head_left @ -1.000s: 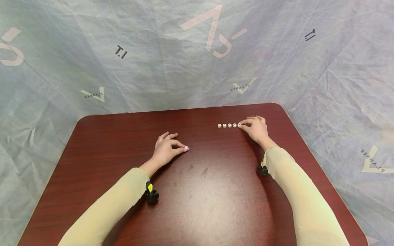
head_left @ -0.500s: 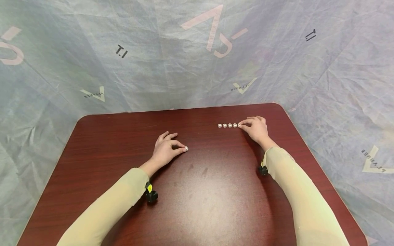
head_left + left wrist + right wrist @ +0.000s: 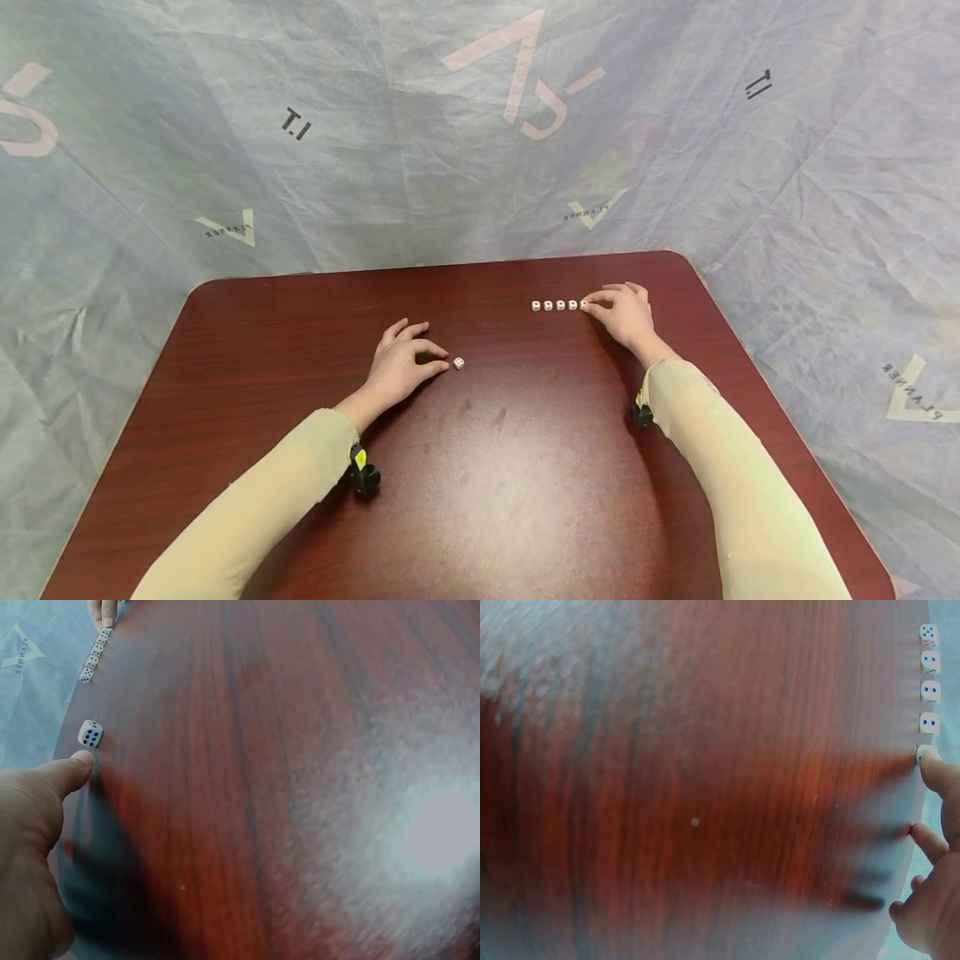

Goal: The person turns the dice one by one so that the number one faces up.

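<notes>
A single white die (image 3: 459, 363) with dark pips rests on the dark red-brown table (image 3: 300, 321). My left hand (image 3: 397, 367) is just left of it, thumb and index finger spread slightly and apart from the die. In the left wrist view the thumb (image 3: 75, 771) points at this die (image 3: 91, 734), a narrow gap between them. Farther back, several white dice (image 3: 560, 306) form a straight, spaced row. At the row's right end my right hand (image 3: 624, 317) pinches the last die (image 3: 920, 755), which thumb and finger partly cover.
The table's far edge (image 3: 420, 267) runs behind the row of dice. A grey printed cloth (image 3: 405, 167) hangs behind and at the sides. Each wrist carries a small black camera, the left camera (image 3: 365, 479) close above the tabletop.
The left hand has let go of its die and drawn back slightly to the left; the die now sits on the table. The right hand stays at the row's end.
</notes>
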The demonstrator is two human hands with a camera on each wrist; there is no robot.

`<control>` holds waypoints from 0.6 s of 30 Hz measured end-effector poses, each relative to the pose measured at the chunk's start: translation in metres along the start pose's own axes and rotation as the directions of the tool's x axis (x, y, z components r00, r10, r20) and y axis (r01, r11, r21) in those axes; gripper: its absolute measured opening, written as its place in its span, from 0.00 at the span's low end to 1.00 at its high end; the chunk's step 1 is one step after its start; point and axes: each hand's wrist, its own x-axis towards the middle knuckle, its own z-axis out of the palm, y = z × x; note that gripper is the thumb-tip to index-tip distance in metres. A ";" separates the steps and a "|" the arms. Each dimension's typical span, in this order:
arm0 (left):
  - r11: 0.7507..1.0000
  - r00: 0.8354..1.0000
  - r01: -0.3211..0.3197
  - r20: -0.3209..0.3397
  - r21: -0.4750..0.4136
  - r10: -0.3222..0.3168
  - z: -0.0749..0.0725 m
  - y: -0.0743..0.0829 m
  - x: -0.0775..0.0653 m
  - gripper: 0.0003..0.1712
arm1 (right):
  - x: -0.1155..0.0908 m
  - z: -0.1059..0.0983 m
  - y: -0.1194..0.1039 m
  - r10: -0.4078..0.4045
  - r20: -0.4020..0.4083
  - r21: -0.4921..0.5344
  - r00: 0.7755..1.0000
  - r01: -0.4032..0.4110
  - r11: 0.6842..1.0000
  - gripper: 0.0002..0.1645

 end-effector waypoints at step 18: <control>0.957 0.974 -0.219 0.094 0.187 0.205 -0.004 0.015 0.008 0.07 | -0.001 0.001 0.001 0.004 -0.010 -0.005 1.000 -0.004 1.000 0.14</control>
